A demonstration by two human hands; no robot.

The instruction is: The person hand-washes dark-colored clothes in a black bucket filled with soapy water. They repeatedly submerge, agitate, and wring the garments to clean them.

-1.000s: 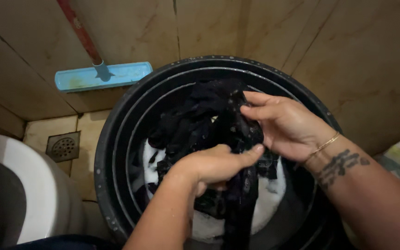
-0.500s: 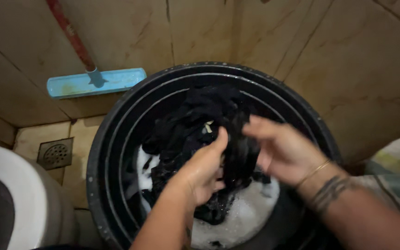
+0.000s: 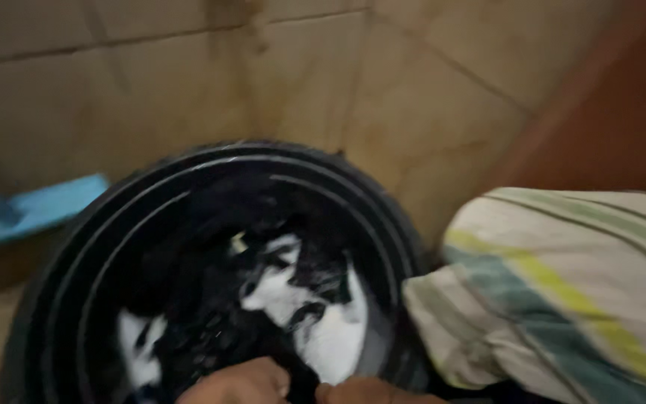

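Both hands, left hand (image 3: 237, 385) and right hand (image 3: 371, 392), touch the wet black cloth garment (image 3: 218, 299) in the round black plastic tub (image 3: 61, 262); fingers' grip cannot be told, cut off by frame edge.

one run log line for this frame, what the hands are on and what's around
hands: left hand, right hand, on wet black cloth | in: round black plastic tub, white suds | beside: striped woven sack | image: blurred

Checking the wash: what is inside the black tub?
Inside the black tub lie dark clothes in white suds. Both hands show only at the bottom edge; foam and cloth hide the tub's bottom.
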